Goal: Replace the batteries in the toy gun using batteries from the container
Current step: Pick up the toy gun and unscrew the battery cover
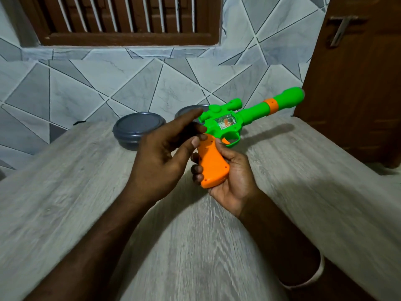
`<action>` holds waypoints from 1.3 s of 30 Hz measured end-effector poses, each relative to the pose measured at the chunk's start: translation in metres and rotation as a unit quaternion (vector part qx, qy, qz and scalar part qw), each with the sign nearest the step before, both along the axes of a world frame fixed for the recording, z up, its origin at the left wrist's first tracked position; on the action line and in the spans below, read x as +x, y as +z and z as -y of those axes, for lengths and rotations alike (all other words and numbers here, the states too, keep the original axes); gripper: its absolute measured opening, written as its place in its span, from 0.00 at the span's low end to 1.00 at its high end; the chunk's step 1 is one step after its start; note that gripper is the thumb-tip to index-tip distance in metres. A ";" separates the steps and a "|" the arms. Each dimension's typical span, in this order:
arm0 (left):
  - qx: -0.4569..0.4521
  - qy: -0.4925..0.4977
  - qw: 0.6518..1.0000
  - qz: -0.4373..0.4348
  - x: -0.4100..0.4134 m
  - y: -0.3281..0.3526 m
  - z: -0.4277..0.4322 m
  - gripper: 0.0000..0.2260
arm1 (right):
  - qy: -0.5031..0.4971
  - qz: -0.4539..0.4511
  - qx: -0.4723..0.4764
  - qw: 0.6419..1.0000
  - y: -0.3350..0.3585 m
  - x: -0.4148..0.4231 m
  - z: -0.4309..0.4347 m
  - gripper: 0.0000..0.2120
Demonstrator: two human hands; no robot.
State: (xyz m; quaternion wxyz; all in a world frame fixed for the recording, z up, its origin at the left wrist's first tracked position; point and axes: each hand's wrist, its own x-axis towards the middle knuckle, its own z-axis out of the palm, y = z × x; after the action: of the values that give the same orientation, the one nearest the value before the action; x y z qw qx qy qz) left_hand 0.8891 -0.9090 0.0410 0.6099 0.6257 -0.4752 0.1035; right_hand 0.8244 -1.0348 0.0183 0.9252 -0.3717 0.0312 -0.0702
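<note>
I'm finding open room over the near half and the left side of the table (pixel 65 203), where a hand is passing freely. At the far edge the left container (pixel 138 127) and the right container (pixel 188 110), both lidded, are standing side by side near the tiled wall (pixel 86 83), leaving little room behind them. The left hand (pixel 160 157) is hovering in front of them, partly covering the right one. The right hand (pixel 232 177) is gripping the toy gun (pixel 249 114) above the table, and its barrel is slanting toward the door (pixel 358 83), barring the way to the far right. Beneath the barrel, bare tabletop is showing.
</note>
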 end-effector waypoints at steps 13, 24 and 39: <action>-0.009 0.037 0.999 0.028 0.002 0.000 0.002 0.17 | -0.011 -0.005 0.010 1.000 0.001 -0.002 0.000 0.15; -0.002 0.048 0.998 0.050 0.001 0.002 0.002 0.15 | -0.013 -0.021 -0.038 0.999 0.002 -0.002 -0.005 0.09; -0.027 0.099 0.992 0.069 0.002 0.003 0.001 0.14 | -0.008 -0.020 -0.029 0.999 0.004 -0.002 -0.010 0.05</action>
State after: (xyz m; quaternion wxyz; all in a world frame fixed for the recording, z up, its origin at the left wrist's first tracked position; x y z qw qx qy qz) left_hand 0.8907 -0.9101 0.0445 0.5792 0.6441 -0.4489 0.2194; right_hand 0.8223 -1.0252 0.0223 0.9126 -0.3994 0.0510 -0.0713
